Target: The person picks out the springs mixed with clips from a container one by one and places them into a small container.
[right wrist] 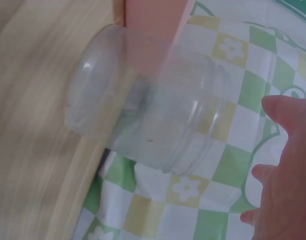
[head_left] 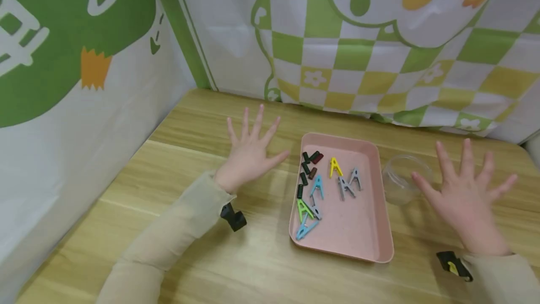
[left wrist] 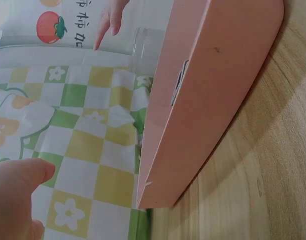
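Observation:
My left hand [head_left: 248, 155] is spread with straight fingers to the left of a pink tray [head_left: 381, 210], holding nothing. On the other side my right hand [head_left: 468, 196] is likewise spread, its thumb overlapping a clear plastic jar [head_left: 396, 191] in the head view. The jar [right wrist: 143, 95] has a ridged open neck and stands right beside the tray. Inside the tray lie several clothespins: a yellow clothespin [head_left: 335, 167], a green clothespin [head_left: 303, 210], and others in blue and grey. Small dark ribbed pieces [head_left: 303, 178] and a dark red piece [head_left: 318, 158] lie along its left side.
A wooden table [head_left: 177, 168] carries the tray and jar. Behind it hangs a checkered green, yellow and white cloth [head_left: 371, 55], with a white and green printed wall [head_left: 105, 121] on the left. Black camera straps [head_left: 233, 217] sit at both wrists.

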A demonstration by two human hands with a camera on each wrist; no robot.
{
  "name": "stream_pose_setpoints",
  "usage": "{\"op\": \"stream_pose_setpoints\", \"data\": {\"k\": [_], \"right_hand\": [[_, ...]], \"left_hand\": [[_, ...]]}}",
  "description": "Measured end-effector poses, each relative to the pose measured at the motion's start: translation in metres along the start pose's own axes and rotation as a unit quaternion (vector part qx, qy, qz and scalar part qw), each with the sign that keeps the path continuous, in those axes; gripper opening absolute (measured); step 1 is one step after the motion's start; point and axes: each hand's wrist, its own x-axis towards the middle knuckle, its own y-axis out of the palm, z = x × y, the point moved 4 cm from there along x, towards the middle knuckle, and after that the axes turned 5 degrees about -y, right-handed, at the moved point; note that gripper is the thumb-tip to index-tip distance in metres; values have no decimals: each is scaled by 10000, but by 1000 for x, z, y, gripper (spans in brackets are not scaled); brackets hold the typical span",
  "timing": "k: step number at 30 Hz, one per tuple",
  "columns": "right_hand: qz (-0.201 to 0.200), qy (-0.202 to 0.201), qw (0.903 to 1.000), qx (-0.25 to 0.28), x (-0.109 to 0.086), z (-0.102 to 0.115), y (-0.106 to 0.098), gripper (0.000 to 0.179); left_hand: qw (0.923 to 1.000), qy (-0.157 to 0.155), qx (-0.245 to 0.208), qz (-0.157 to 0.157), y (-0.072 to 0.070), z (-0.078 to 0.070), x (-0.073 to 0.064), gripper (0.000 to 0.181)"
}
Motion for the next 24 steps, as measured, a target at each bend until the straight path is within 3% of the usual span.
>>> {"op": "stream_pose_setpoints", "data": {"k": [4,6,8,9,11,14,16,18,19,21,24], "right_hand": [[-254,-86,9995,143,3,4,-8,83],[-389,-179,9985,343,6,7,-12,82],[-547,-312,9962,597,9,13,-17,81],[-635,-406,9943,750,11,16,-19,80],[-790,-601,9890,1097,14,23,-23,77],[-856,-801,9800,1610,21,36,-28,69],[-778,-863,9745,1917,27,45,-31,65],[-604,-891,9685,2246,33,53,-33,63],[-499,-905,9654,2395,36,58,-33,61],[-361,-986,9576,2684,41,68,-33,58],[-171,-1134,9454,3050,48,83,-31,53]], "left_hand": [[9993,39,-316,181,-2,-3,4,78],[9962,24,-766,403,-3,-4,6,78],[9861,-11,-1468,778,-2,-5,9,78],[9765,-74,-1894,1024,0,-5,11,77],[9440,-235,-2888,1579,6,-7,14,73],[8732,-647,-4201,2384,20,-12,17,64],[8290,-949,-4787,2731,29,-14,18,60],[7997,-1212,-5087,2951,38,-16,18,58],[7894,-1342,-5172,3023,41,-15,18,57],[7768,-1570,-5235,3129,48,-15,19,56],[7677,-1813,-5226,3235,56,-16,18,53]]}}
